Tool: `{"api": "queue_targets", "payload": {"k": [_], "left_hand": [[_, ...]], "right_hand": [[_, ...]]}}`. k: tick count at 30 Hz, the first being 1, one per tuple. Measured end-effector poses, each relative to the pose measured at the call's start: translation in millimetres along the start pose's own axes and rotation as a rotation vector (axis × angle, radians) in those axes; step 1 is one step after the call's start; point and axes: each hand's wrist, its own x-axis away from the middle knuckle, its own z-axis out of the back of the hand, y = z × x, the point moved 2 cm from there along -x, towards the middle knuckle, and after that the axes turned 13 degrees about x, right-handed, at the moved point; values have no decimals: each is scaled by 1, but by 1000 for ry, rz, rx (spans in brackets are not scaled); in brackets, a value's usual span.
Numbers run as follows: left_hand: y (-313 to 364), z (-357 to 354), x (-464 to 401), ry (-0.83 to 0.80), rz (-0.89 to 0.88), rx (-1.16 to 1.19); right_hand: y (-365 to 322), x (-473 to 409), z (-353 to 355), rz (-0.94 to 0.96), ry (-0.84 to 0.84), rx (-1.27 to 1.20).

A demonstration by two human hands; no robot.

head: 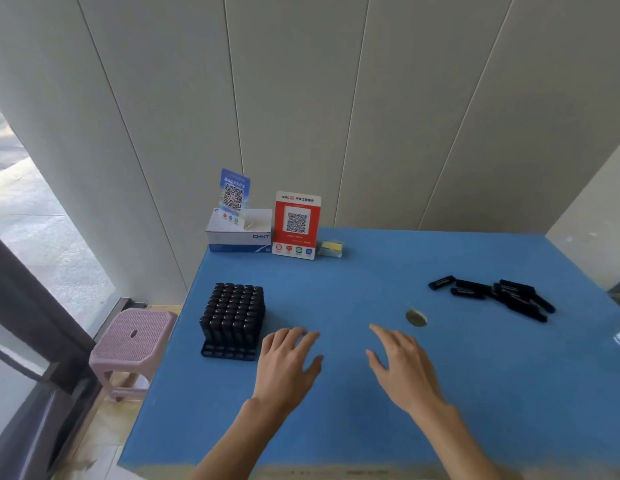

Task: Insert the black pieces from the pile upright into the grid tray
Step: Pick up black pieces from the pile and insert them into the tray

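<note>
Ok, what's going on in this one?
A person is loading black pieces into a grid tray on a blue table. Most slots already hold upright pieces; the front row looks empty. Both the left hand and right hand hover open, holding nothing. The loose pile lies far right.

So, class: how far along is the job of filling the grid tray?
Done: the grid tray holds rows of upright black pieces; only its front row looks unfilled. In hand: nothing; left hand and right hand are open. Left: the pile still lies loose on the blue table.
</note>
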Motion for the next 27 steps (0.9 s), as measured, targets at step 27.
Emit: {"api": "queue_targets", "payload": {"k": [27], "left_hand": [[183, -228, -96, -200, 205, 86]], "right_hand": [[338, -14, 25, -85, -210, 9]]}}
